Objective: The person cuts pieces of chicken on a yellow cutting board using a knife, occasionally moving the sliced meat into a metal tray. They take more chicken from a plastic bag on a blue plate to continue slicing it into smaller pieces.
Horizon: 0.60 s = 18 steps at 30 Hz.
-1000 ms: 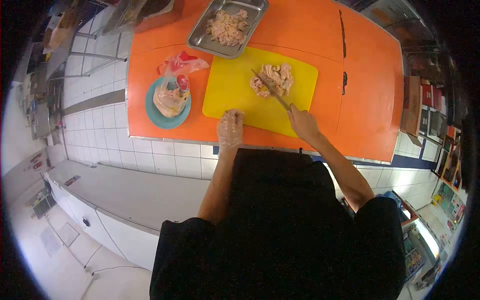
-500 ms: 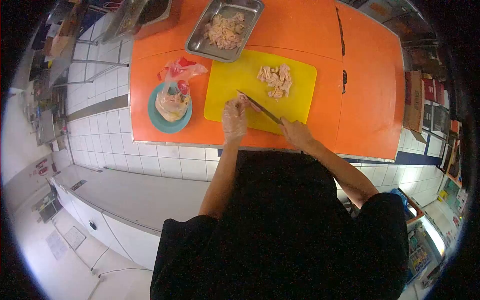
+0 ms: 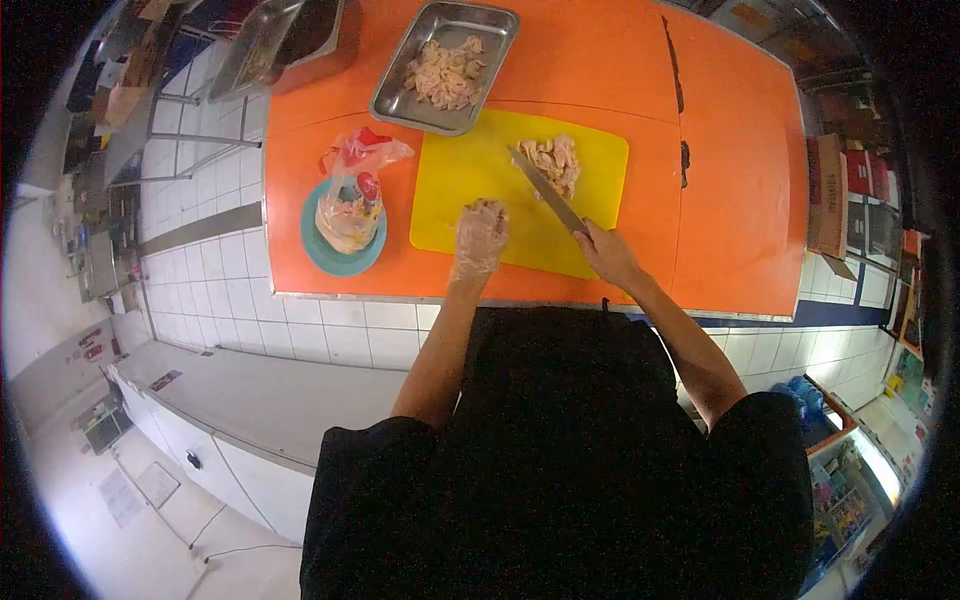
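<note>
My left hand (image 3: 482,238), in a clear plastic glove, is closed over the near left part of the yellow cutting board (image 3: 455,165). Its curled fingers hold a piece of pale chicken meat (image 3: 487,207), mostly hidden by the glove. My bare right hand (image 3: 608,254) grips a knife (image 3: 552,193) by its handle, at the board's near right edge. The blade slants up and left, its tip beside a small pile of cut chicken (image 3: 556,163) on the board.
A metal tray (image 3: 450,121) with more chicken pieces touches the board's far left corner. To the left, a teal bowl (image 3: 322,254) holds a plastic bag (image 3: 350,215) of meat. A deep metal container (image 3: 318,65) stands at the orange table's (image 3: 740,190) far left corner.
The knife has left the meat at my left hand and moved right and away from me, to the cut pile. My left hand has turned, its fingers now curled inward.
</note>
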Each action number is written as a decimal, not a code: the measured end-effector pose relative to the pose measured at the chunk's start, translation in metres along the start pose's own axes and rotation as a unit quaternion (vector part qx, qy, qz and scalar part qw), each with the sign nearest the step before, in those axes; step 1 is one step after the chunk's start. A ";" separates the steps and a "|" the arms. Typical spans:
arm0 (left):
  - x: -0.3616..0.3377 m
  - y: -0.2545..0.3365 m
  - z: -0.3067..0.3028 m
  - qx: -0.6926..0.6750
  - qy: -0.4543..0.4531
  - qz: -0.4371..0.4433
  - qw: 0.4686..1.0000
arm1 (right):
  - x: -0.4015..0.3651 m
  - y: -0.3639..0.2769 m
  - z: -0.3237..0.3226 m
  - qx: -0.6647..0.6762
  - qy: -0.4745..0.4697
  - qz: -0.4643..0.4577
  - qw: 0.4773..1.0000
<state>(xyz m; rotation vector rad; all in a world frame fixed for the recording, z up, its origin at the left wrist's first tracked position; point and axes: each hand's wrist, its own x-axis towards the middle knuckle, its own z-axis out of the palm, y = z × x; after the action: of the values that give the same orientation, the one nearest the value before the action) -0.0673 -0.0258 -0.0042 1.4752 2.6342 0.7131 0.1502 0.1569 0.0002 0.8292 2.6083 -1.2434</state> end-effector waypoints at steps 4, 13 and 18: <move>0.011 -0.011 -0.004 -0.223 -0.076 -0.229 0.945 | -0.001 0.003 0.004 0.021 0.003 0.007 1.000; 0.169 0.033 -0.209 -0.556 0.242 -0.014 0.795 | -0.007 0.003 -0.001 -0.001 0.024 -0.008 1.000; 0.201 -0.030 -0.136 -0.116 0.015 -0.094 0.989 | -0.018 0.004 -0.017 0.014 -0.020 0.054 0.998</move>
<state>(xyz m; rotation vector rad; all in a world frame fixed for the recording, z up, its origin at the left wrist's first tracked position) -0.2351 0.0747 0.1424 1.1469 2.5611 0.9871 0.1699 0.1639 0.0145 0.9267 2.4861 -1.2562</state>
